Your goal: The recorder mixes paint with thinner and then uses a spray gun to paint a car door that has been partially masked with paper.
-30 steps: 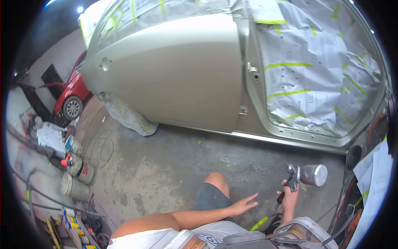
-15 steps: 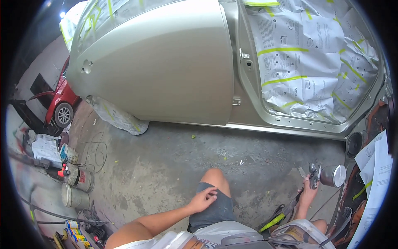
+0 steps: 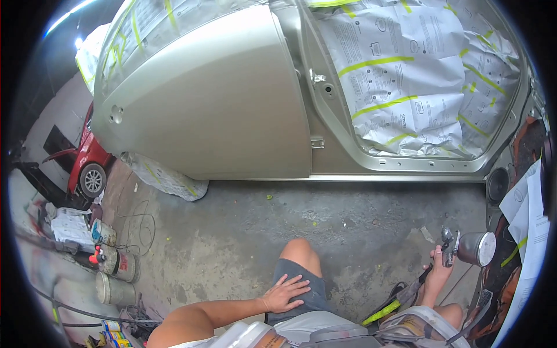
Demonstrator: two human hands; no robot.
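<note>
My right hand (image 3: 442, 262) grips a spray gun (image 3: 448, 243) at the right, fingers wrapped round its handle. The gun's round metal cup (image 3: 477, 249) points off to the right. On my thigh, over the dark grey shorts (image 3: 295, 274), rests my left hand (image 3: 287, 293), flat with its fingers spread and nothing in it. In front of me stands a car body in satin beige-silver, with its large door panel (image 3: 214, 110). White masking paper (image 3: 400, 75) with yellow-green tape covers the door opening to the right.
A paper-wrapped wheel (image 3: 165, 174) sits under the panel's left end. Several buckets (image 3: 115, 288) and a thin hose line the left wall; farther back is a red car (image 3: 90, 156). A black hose (image 3: 400, 293) runs near my right arm. Loose paper (image 3: 525, 197) hangs at the right edge.
My left hand has come down from a loosely curled pose to lie flat on my thigh. The spray gun has shifted slightly right. The view has turned a little.
</note>
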